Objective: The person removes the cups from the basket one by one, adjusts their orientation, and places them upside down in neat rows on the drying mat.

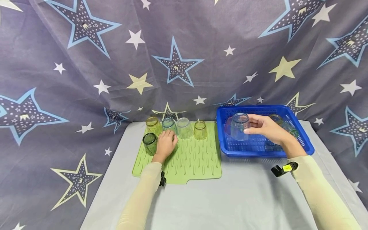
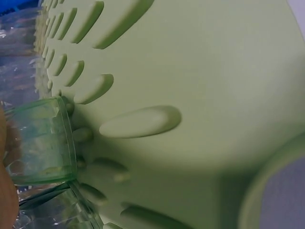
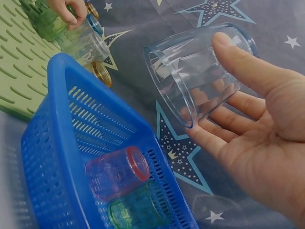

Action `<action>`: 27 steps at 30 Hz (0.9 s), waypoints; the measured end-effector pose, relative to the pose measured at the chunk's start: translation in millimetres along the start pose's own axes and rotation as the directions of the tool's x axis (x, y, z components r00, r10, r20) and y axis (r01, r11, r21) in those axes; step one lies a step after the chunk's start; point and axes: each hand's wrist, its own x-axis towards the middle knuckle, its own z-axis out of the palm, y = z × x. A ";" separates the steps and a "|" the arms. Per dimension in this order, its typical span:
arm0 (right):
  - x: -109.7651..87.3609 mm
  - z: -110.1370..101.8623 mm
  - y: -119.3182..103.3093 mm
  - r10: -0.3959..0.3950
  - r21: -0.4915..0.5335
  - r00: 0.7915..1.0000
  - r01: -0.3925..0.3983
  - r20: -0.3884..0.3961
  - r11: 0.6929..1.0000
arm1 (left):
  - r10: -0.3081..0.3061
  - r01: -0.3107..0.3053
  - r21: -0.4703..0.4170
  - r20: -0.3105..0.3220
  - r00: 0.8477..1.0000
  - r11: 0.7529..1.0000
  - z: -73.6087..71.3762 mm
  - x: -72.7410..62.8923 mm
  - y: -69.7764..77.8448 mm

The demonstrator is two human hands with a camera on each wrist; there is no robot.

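Observation:
My right hand (image 1: 265, 127) holds a clear, faintly blue glass (image 3: 200, 71) between thumb and fingers, above the blue basket (image 1: 222, 142). On the green ridged mat (image 1: 198, 166), my left hand (image 1: 166, 142) grips a light green glass (image 2: 40, 143), mostly hidden beneath the hand in the head view. Just left of it stands a dark green glass (image 1: 150, 145). Behind, in a row, are an amber glass (image 1: 153, 126), a blue glass (image 1: 169, 124), a clear glass (image 1: 184, 128) and a yellow glass (image 1: 200, 131).
Inside the basket lie more glasses, among them a pink glass (image 3: 114, 174) and a green glass (image 3: 140, 207). The basket stands right of the mat on a table with a pale cloth (image 1: 230, 198). A star-patterned curtain (image 1: 184, 89) hangs close behind both.

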 end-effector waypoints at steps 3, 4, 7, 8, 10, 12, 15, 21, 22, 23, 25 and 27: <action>-0.9 0.3 -3.0 0.005 0.010 1.000 -0.005 0.008 1.000 | -0.007 0.007 0.000 0.021 1.000 1.000 -1.3 1.6 -0.1; -1.3 0.6 -3.9 0.007 0.012 1.000 -0.008 0.009 1.000 | -0.011 0.011 0.001 0.033 0.999 1.000 -1.8 1.9 0.0; -2.0 1.8 -4.7 0.013 0.017 1.000 -0.013 0.013 1.000 | -0.025 0.025 0.002 0.067 0.997 1.000 -3.4 2.4 0.4; -2.4 2.4 -4.5 0.015 0.022 1.000 -0.015 0.015 1.000 | -0.029 0.029 0.003 0.077 0.997 1.000 -3.9 2.4 0.6; -3.5 3.6 -3.4 0.021 0.021 1.000 -0.022 0.018 1.000 | -0.034 0.033 0.008 0.094 0.995 0.999 -4.0 2.0 0.7; -5.1 4.8 -1.9 0.026 0.025 0.999 -0.027 0.018 0.999 | -0.032 0.030 0.015 0.105 0.994 0.999 -3.7 1.2 0.5; -4.9 8.2 1.5 0.029 0.021 0.999 -0.030 0.024 0.999 | -0.031 0.028 0.022 0.122 0.992 0.999 -3.3 -0.6 -2.2; -1.6 10.9 3.9 0.022 -0.007 0.999 -0.022 0.041 1.000 | -0.050 0.040 0.058 0.189 0.981 0.998 -7.4 -0.8 -3.3; -0.8 10.7 3.6 0.021 -0.012 0.999 -0.020 0.042 1.000 | -0.050 0.037 0.067 0.201 0.978 0.997 -8.5 -0.3 -2.7; 0.2 10.2 3.2 0.019 -0.016 0.999 -0.018 0.044 1.000 | -0.045 0.030 0.075 0.203 0.978 0.997 -9.7 0.3 -1.8; 1.9 9.0 1.9 0.015 -0.019 0.999 -0.014 0.046 1.000 | -0.031 0.014 0.093 0.191 0.981 0.996 -11.9 1.6 0.1; 3.9 8.1 0.7 0.014 -0.017 0.999 -0.013 0.050 1.000 | -0.016 0.000 0.104 0.158 0.987 0.995 -13.8 2.7 2.3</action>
